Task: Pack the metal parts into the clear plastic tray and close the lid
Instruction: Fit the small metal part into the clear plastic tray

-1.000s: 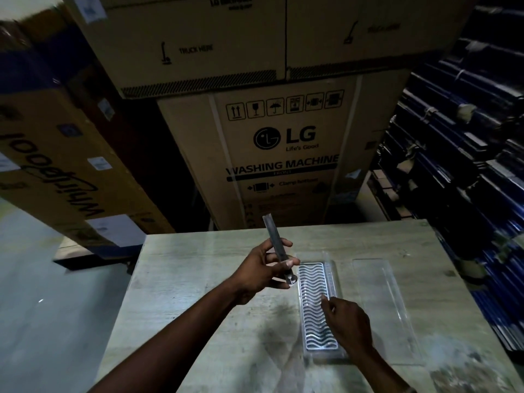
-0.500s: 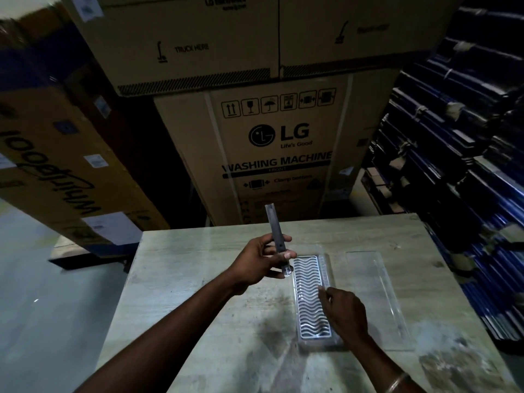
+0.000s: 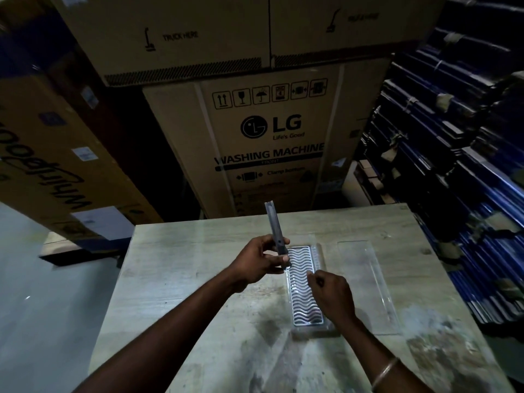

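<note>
My left hand (image 3: 259,262) grips a long grey metal bar (image 3: 273,225) near its lower end and holds it almost upright above the table. Just right of it lies the clear plastic tray (image 3: 323,252), which holds a metal part with a wavy ribbed face (image 3: 300,279). The tray's clear lid (image 3: 365,282) lies flat and open on the right. My right hand (image 3: 333,296) rests with curled fingers on the tray's right edge, over the wavy part; whether it pinches anything is hidden.
A worn wooden table (image 3: 184,279) carries everything. Large cardboard appliance boxes (image 3: 272,143) stand close behind it. Dark blue stacked bundles (image 3: 459,154) fill the right side. Bare floor (image 3: 51,307) lies to the left.
My left hand has kept the bar upright and stayed beside the tray's far end. My right hand has curled its fingers and shifted slightly up along the tray.
</note>
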A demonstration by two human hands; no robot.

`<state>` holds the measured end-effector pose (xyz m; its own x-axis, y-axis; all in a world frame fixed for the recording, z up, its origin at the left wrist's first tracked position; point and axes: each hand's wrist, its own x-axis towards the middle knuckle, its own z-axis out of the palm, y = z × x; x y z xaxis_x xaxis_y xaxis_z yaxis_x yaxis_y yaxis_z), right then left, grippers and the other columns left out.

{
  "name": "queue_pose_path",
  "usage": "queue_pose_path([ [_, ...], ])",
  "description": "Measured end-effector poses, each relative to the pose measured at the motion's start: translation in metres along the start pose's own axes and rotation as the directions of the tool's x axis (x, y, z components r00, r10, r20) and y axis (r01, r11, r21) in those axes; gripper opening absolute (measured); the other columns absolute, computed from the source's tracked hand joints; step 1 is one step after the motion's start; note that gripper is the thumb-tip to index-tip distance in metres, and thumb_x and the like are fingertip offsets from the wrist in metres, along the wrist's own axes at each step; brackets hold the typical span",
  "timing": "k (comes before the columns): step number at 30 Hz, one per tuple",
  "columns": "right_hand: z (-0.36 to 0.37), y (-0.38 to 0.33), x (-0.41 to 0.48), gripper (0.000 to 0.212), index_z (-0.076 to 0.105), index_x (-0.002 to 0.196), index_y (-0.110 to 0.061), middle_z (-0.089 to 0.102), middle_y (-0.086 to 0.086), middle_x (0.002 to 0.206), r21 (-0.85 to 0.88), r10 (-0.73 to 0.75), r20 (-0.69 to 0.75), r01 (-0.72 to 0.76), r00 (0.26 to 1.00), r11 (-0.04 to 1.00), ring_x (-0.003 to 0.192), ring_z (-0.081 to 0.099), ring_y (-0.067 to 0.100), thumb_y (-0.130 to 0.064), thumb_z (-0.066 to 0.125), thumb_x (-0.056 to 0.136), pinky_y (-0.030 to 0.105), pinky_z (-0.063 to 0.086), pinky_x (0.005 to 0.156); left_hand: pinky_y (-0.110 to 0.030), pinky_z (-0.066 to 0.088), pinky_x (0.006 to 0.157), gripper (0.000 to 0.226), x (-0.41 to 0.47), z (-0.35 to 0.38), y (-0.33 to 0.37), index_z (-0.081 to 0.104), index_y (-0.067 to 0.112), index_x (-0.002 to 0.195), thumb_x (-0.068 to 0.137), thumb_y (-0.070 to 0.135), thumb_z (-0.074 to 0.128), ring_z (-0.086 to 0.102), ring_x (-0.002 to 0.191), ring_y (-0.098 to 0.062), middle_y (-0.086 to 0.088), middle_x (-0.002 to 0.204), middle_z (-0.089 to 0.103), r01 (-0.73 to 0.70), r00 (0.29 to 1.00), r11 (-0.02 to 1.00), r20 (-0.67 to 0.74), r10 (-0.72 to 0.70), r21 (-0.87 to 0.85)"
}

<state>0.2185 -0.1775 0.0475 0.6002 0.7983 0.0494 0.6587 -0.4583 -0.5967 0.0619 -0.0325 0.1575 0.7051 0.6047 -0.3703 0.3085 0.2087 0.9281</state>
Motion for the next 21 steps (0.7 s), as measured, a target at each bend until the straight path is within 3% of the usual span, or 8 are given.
queue_pose_path([
  [3, -0.004, -0.005, 0.004, 0.045, 0.051, 0.058, -0.014, 0.055, 0.004, 0.049, 0.088, 0.002, -0.030, 0.001, 1.000, 0.996, 0.047, 0.053, 0.016, -0.046, 0.051, 0.090, 0.036, 0.041, 0.048, -0.038, 0.064, 0.079, 0.030, 0.005, 0.007, -0.011, 0.070, 0.012, 0.113, 0.085, 0.005, 0.077, 0.075, 0.083, -0.021, -0.023, 0.115, 0.068, 0.022, 0.998, 1.000, -0.054, -0.021, 0.009],
  [6, -0.003, 0.000, 0.004, 0.040, 0.060, 0.063, -0.015, 0.060, 0.001, 0.052, 0.171, 0.059, -0.029, -0.053, 0.998, 0.984, 0.050, 0.056, 0.010, -0.042, 0.054, 0.091, 0.035, 0.046, 0.051, -0.039, 0.064, 0.074, 0.027, 0.010, 0.020, -0.029, 0.073, 0.008, 0.104, 0.079, 0.005, 0.082, 0.075, 0.076, -0.021, -0.016, 0.097, 0.072, 0.084, 0.992, 0.996, -0.100, -0.081, 0.023],
  [11, 0.001, 0.010, 0.000, 0.028, 0.074, 0.081, -0.026, 0.072, -0.008, 0.068, 0.320, 0.164, 0.108, -0.190, 0.981, 0.928, 0.065, 0.066, 0.003, -0.045, 0.055, 0.088, 0.030, 0.054, 0.063, -0.032, 0.062, 0.063, 0.027, 0.018, 0.051, -0.064, 0.074, 0.000, 0.099, 0.074, -0.001, 0.084, 0.072, 0.069, -0.024, -0.011, 0.085, 0.069, 0.201, 0.972, 0.979, -0.130, -0.195, 0.031],
  [16, 0.004, 0.033, -0.011, 0.022, 0.075, 0.084, -0.023, 0.075, -0.008, 0.075, 0.322, 0.273, 0.086, -0.286, 0.958, 0.903, 0.071, 0.068, 0.005, -0.037, 0.058, 0.086, 0.023, 0.051, 0.067, -0.048, 0.065, 0.073, 0.021, 0.034, 0.070, -0.097, 0.072, 0.004, 0.095, 0.077, -0.004, 0.078, 0.072, 0.068, -0.023, -0.016, 0.081, 0.075, 0.290, 0.952, 0.948, -0.139, -0.272, 0.134],
  [19, -0.001, 0.054, -0.024, 0.019, 0.075, 0.078, -0.021, 0.070, -0.009, 0.066, 0.282, 0.321, 0.058, -0.324, 0.945, 0.903, 0.066, 0.065, 0.003, -0.029, 0.062, 0.090, 0.008, 0.043, 0.060, -0.047, 0.065, 0.074, 0.021, 0.043, 0.081, -0.108, 0.069, 0.014, 0.089, 0.077, -0.002, 0.077, 0.076, 0.072, -0.029, -0.016, 0.085, 0.078, 0.306, 0.948, 0.922, -0.168, -0.271, 0.239],
  [21, -0.003, 0.069, -0.032, 0.022, 0.074, 0.075, -0.021, 0.068, -0.009, 0.062, 0.258, 0.358, 0.036, -0.354, 0.933, 0.899, 0.064, 0.064, 0.004, -0.029, 0.061, 0.091, 0.008, 0.041, 0.058, -0.043, 0.066, 0.071, 0.023, 0.054, 0.088, -0.118, 0.067, 0.014, 0.091, 0.075, 0.001, 0.077, 0.076, 0.069, -0.027, -0.014, 0.086, 0.079, 0.317, 0.945, 0.901, -0.175, -0.275, 0.297],
])
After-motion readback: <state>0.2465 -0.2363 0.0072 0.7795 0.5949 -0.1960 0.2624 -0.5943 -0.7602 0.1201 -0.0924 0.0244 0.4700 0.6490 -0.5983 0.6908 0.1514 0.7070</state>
